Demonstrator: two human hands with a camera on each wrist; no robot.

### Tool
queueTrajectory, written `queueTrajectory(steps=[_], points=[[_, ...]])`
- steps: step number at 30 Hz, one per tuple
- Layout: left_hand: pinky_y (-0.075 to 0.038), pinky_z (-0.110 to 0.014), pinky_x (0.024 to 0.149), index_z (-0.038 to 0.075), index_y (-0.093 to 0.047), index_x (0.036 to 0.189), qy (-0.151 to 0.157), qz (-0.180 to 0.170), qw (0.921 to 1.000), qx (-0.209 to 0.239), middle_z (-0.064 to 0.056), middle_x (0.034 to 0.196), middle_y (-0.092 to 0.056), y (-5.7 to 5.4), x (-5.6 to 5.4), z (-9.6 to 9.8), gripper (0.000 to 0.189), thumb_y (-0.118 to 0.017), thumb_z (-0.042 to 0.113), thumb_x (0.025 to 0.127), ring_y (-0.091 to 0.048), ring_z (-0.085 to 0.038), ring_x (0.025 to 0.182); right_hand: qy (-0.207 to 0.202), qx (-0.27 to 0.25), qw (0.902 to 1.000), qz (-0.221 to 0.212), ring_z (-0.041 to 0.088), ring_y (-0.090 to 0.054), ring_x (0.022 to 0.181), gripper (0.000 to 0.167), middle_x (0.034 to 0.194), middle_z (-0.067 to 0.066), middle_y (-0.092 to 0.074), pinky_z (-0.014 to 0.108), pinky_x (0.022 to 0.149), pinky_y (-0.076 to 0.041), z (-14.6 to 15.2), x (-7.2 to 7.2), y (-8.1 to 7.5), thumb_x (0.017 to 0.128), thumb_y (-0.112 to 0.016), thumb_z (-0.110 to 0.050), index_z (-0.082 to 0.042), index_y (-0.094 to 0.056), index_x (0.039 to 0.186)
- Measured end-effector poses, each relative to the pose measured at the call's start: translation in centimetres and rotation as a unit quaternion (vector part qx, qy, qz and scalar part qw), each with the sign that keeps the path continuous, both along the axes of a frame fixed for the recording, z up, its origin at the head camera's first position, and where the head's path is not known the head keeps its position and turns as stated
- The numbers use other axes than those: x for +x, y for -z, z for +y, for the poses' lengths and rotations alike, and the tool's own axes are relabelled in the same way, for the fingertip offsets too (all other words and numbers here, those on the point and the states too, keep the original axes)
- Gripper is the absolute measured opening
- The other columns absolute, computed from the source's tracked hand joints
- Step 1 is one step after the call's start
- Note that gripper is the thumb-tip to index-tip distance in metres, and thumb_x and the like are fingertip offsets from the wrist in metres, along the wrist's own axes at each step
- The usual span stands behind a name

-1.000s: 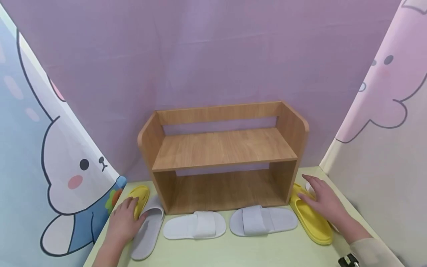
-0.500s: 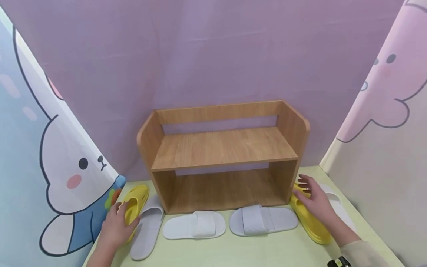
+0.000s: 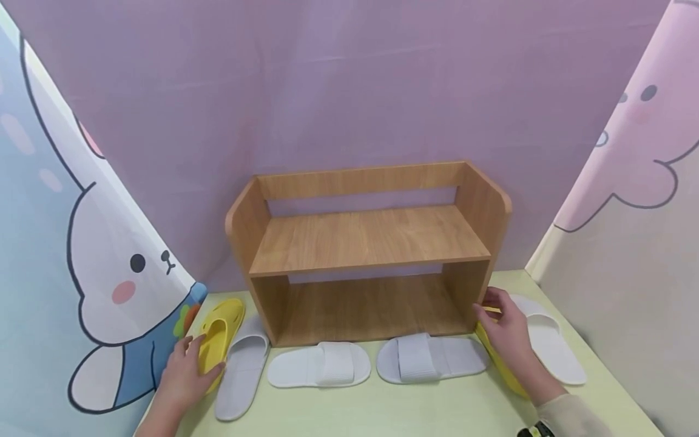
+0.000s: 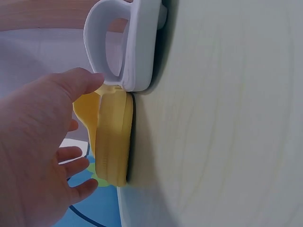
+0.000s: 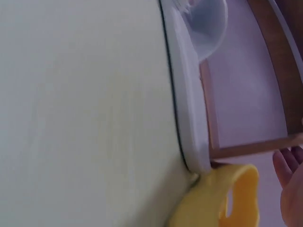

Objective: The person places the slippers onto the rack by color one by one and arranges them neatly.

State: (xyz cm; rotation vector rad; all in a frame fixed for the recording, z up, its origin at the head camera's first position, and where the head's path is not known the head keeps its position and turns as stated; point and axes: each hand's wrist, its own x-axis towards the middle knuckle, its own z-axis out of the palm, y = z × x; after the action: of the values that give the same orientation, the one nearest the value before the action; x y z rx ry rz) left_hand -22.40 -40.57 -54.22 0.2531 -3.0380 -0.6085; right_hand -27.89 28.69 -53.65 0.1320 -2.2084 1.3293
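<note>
At the far left of the head view, my left hand (image 3: 182, 376) is spread over the heel end of a yellow slipper (image 3: 229, 312). The left wrist view shows the thumb near where this slipper meets a grey slipper (image 4: 144, 47); whether it touches cannot be told. On the other side, my right hand (image 3: 505, 331) is above another yellow slipper (image 3: 498, 364), hiding much of it. Its fingers are bent loosely beside the right side panel of the wooden shoe rack (image 3: 371, 237). In the right wrist view the yellow slipper (image 5: 203, 198) lies below the fingers, apart from them.
A white slipper (image 3: 295, 367) and a pale grey slipper (image 3: 459, 358) lie sideways before the rack. Another white slipper (image 3: 559, 358) lies at the far right by the side wall. A purple cloth (image 3: 355, 91) hangs behind the rack.
My right hand has moved left, from the far right slipper toward the rack's side panel, uncovering the white slipper. My left hand has drawn back toward the yellow slipper's heel.
</note>
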Motion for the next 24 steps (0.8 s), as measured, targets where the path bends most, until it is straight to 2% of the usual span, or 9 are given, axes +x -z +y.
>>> queueTrajectory(steps=[3, 6, 9, 18, 24], points=[[-0.039, -0.085, 0.11, -0.009, -0.034, 0.161, -0.002, -0.01, 0.9999, 0.009, -0.046, 0.158, -0.022, 0.1, 0.0, 0.0, 0.105, -0.084, 0.054, 0.093, -0.039, -0.066, 0.133, 0.019, -0.002, 0.9998, 0.011, 0.006, -0.067, 0.104, 0.039, 0.119, 0.023, -0.073, 0.005, 0.086, -0.053, -0.7, -0.1, 0.4, 0.099, -0.079, 0.001, 0.003, -0.063, 0.134], [-0.039, -0.084, 0.111, -0.01, -0.033, 0.161, -0.009, -0.024, 0.9996, 0.015, -0.046, 0.158, -0.021, 0.1, -0.1, 0.1, 0.108, -0.086, 0.054, 0.092, -0.038, -0.065, 0.133, 0.043, 0.025, 0.9985, 0.021, 0.025, -0.068, 0.108, 0.039, 0.12, 0.022, -0.07, 0.0, 0.085, -0.049, -1.2, -0.4, 0.8, 0.099, -0.076, 0.004, 0.004, -0.06, 0.134], [-0.038, -0.084, 0.112, -0.01, -0.032, 0.161, -0.014, -0.031, 0.9993, 0.016, -0.046, 0.158, -0.021, 0.1, -0.1, 0.2, 0.108, -0.086, 0.053, 0.093, -0.038, -0.065, 0.133, 0.055, 0.047, 0.9968, 0.034, 0.037, -0.068, 0.11, 0.04, 0.122, 0.023, -0.067, -0.002, 0.085, -0.045, -1.4, -0.6, 1.0, 0.099, -0.074, 0.007, 0.005, -0.057, 0.135], [-0.035, -0.082, 0.117, -0.012, -0.027, 0.163, -0.011, -0.043, 0.9986, 0.028, -0.046, 0.158, -0.02, 0.2, 0.1, 0.3, 0.111, -0.085, 0.053, 0.094, -0.036, -0.064, 0.137, 0.071, 0.059, 0.994, 0.058, 0.038, -0.069, 0.105, 0.033, 0.118, 0.022, -0.068, 0.004, 0.083, -0.05, -1.8, -1.0, 1.3, 0.097, -0.072, 0.009, 0.005, -0.057, 0.126], [-0.032, -0.081, 0.12, -0.013, -0.023, 0.164, -0.016, -0.042, 0.998, 0.044, -0.046, 0.159, -0.018, 0.7, -0.3, 0.3, 0.115, -0.086, 0.052, 0.093, -0.033, -0.063, 0.138, 0.064, 0.051, 0.9951, 0.054, 0.04, -0.07, 0.105, 0.031, 0.118, 0.022, -0.069, 0.001, 0.083, -0.047, -1.6, -1.0, 1.5, 0.097, -0.073, 0.009, 0.005, -0.057, 0.124]])
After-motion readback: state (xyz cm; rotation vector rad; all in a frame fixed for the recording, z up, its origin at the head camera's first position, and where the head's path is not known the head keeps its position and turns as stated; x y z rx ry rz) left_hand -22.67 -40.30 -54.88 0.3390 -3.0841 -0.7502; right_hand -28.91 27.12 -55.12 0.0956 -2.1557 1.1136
